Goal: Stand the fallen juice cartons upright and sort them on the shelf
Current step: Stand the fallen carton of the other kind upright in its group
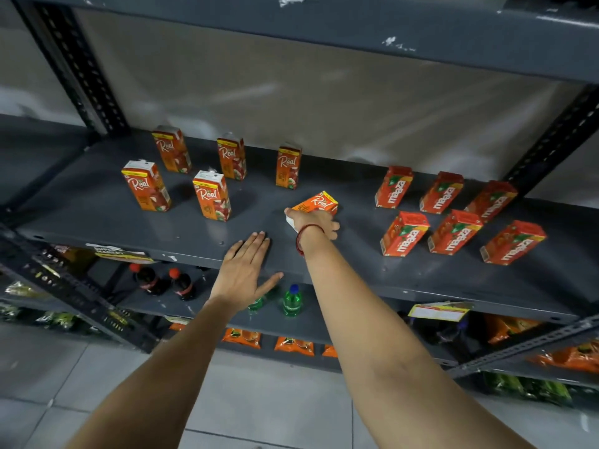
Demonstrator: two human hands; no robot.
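The left hand (244, 270) is lying flat and spread, palm down, on the front edge of the shelf (421, 277), gripping nothing. Just beyond it, the right hand (316, 223) is closing around a tipped Real carton (316, 202) lying mid-shelf. Farther back toward the left end, five Real cartons (212, 196) are standing upright. Toward the right end, six Maaza cartons (403, 233) are standing in two rows.
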